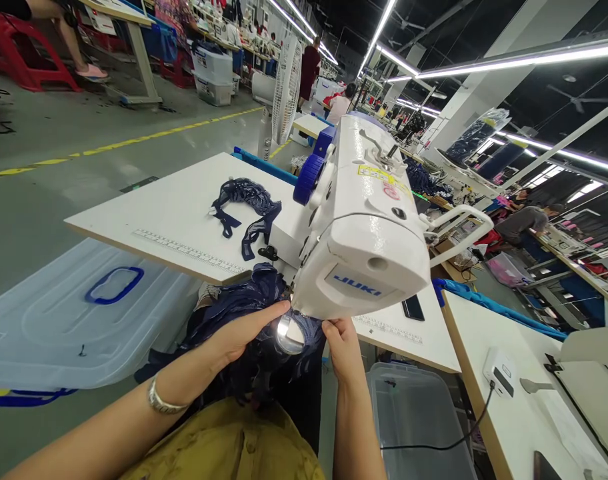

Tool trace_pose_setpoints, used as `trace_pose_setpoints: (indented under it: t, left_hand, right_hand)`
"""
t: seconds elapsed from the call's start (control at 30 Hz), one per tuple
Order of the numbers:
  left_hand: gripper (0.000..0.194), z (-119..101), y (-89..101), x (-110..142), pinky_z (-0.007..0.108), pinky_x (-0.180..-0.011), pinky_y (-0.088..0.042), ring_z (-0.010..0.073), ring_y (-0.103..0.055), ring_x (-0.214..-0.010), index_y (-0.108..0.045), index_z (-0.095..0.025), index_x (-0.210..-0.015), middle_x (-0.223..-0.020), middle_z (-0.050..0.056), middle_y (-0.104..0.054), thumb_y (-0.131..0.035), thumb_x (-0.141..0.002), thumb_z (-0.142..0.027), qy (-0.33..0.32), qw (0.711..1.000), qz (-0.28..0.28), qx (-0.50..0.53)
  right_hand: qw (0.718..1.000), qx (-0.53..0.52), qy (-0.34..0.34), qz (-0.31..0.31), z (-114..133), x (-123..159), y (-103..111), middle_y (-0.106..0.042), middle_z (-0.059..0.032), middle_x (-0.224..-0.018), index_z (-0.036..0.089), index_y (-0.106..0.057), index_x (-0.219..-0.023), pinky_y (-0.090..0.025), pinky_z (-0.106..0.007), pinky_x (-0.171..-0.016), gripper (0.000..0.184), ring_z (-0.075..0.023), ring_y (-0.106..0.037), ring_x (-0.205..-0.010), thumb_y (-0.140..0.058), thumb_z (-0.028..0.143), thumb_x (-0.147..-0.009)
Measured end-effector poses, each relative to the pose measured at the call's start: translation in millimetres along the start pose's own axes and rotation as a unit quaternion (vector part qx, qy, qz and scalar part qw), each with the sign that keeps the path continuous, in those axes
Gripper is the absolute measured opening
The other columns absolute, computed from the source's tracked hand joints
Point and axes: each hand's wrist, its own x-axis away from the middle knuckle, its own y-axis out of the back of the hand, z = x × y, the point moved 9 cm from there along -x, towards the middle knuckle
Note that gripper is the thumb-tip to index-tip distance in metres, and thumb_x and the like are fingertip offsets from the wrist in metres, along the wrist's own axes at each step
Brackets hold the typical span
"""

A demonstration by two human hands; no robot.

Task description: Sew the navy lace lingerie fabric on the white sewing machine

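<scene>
Dark navy fabric (pixel 264 283) is bunched at the needle end of a white sewing machine (pixel 369 253) and hangs over my lap. My left hand (pixel 244 328) lies on this fabric with a finger stretched towards the needle area, its other fingers partly hidden. On the other side, my right hand (pixel 341 337) has thumb and fingers pinched on the fabric's edge below the machine head. A shiny round plate (pixel 290 335) sits between my hands. The needle itself is hidden behind the machine head.
Gathered navy strips (pixel 247 193) lie on the white table (pixel 184 180). A lidded clear box (pixel 84 313) stands left and an open clear bin (pixel 419 413) low right. A phone (pixel 413 308) lies right of the machine. A cable (pixel 454 443) crosses the bin. People sit farther back.
</scene>
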Motion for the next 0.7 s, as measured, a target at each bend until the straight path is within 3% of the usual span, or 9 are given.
trace_pose_setpoints:
  t: [0.2,0.3,0.37,0.47,0.57,0.7]
  left_hand:
    - [0.058,1,-2.5,2,0.033,-0.105,-0.039,0.0232,-0.057,-0.116,-0.071,-0.021,-0.104,-0.118,0.003,-0.068,-0.079,-0.059,-0.056,0.006,1.000,0.007,0.028]
    - [0.051,1,5.6,3,0.028,-0.093,-0.044,0.0194,-0.062,-0.096,-0.074,-0.021,-0.091,-0.093,0.001,-0.074,-0.080,-0.056,-0.057,-0.003,1.000,-0.021,0.020]
    - [0.042,-3,12.2,4,0.024,-0.079,-0.045,0.0145,-0.059,-0.076,-0.073,-0.021,-0.082,-0.070,-0.002,-0.068,-0.079,-0.060,-0.056,-0.031,0.999,-0.032,0.009]
    - [0.031,-10,14.7,7,0.021,-0.065,-0.042,0.0089,-0.050,-0.059,-0.069,-0.023,-0.088,-0.056,-0.006,-0.056,-0.073,-0.072,-0.049,-0.062,0.997,0.016,0.048]
    - [0.029,-9,15.4,14,0.020,-0.062,-0.043,0.0072,-0.049,-0.057,-0.066,-0.025,-0.098,-0.062,-0.006,-0.057,-0.073,-0.075,-0.041,-0.039,0.988,0.076,0.125]
    - [0.025,-4,12.6,25,0.022,-0.067,-0.047,0.0092,-0.055,-0.064,-0.066,-0.018,-0.086,-0.069,-0.002,-0.060,-0.076,-0.071,-0.035,-0.002,0.975,0.142,0.170]
  right_hand:
    - [1.000,-0.017,0.001,0.013,-2,1,-1,-0.065,-0.0039,-0.116,0.024,-0.055,-0.121,-0.039,-0.035,-0.104,0.035,-0.0182,-0.057,-0.115,-0.053,0.019,-0.087]
    - [1.000,-0.017,-0.010,0.018,-4,4,-1,-0.065,-0.0053,-0.118,0.024,-0.054,-0.122,-0.039,-0.036,-0.103,0.034,-0.0197,-0.056,-0.116,-0.054,0.023,-0.088]
    - [1.000,-0.007,-0.022,0.018,-6,6,-1,-0.065,-0.0066,-0.118,0.023,-0.054,-0.122,-0.039,-0.037,-0.104,0.034,-0.0209,-0.055,-0.117,-0.055,0.027,-0.088]
    - [0.999,0.012,-0.032,0.014,-10,7,1,-0.065,-0.0074,-0.118,0.022,-0.055,-0.121,-0.036,-0.040,-0.106,0.034,-0.0220,-0.056,-0.116,-0.056,0.031,-0.088]
    - [0.999,0.025,-0.035,-0.005,-13,7,4,-0.067,-0.0074,-0.114,0.022,-0.058,-0.116,-0.035,-0.042,-0.106,0.032,-0.0233,-0.056,-0.115,-0.058,0.035,-0.087]
    - [0.998,0.026,-0.049,-0.028,-19,8,8,-0.069,-0.0064,-0.106,0.022,-0.061,-0.105,-0.039,-0.042,-0.102,0.029,-0.0236,-0.060,-0.105,-0.062,0.040,-0.083]
